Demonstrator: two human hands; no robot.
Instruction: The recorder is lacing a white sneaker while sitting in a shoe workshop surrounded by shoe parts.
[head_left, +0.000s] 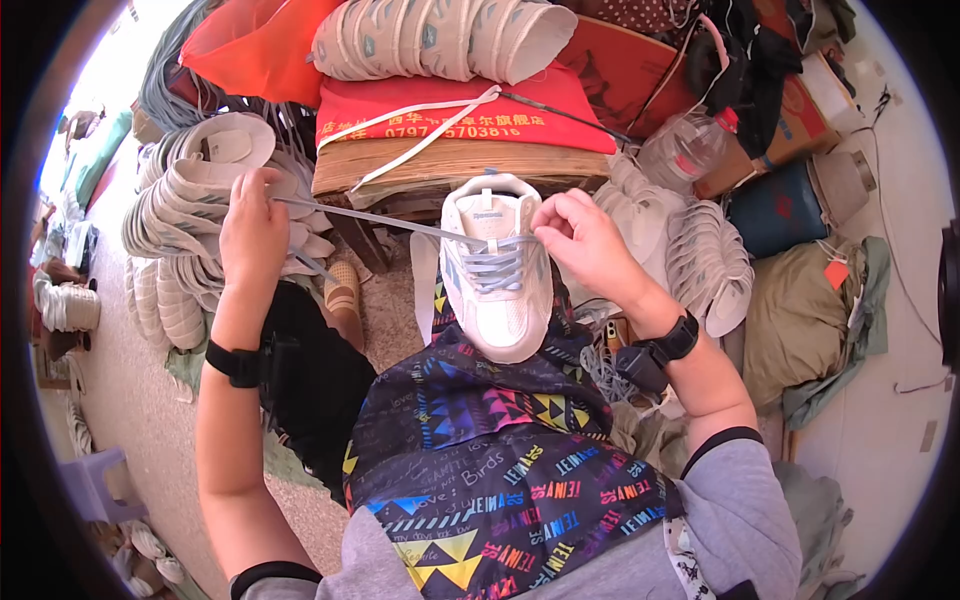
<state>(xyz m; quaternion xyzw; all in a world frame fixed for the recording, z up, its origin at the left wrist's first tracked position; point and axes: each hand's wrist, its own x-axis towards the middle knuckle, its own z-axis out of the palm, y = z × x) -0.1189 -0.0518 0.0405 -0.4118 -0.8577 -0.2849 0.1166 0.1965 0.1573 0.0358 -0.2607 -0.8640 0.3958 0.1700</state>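
A white sneaker (515,325) with grey-blue side panels rests on my lap, toe toward me. Its grey-blue shoelace (380,217) is threaded across the lower eyelets. From the tongue, one length runs taut to the left into my left hand (253,235), whose fingers are closed around it; the loose tail hangs below that hand. My right hand (585,240) pinches at the sneaker's upper right eyelet edge, where the lace meets its fingertips. The exact grip there is partly hidden. A patterned dark apron (480,430) lies under the sneaker.
Ahead stands a wooden stool (400,165) with a red cloth, a white lace and a row of nested shoe uppers (430,40). More uppers are stacked at left (180,205) and right (710,260). A clear plastic bottle (690,145) and an olive bag (800,325) lie to the right.
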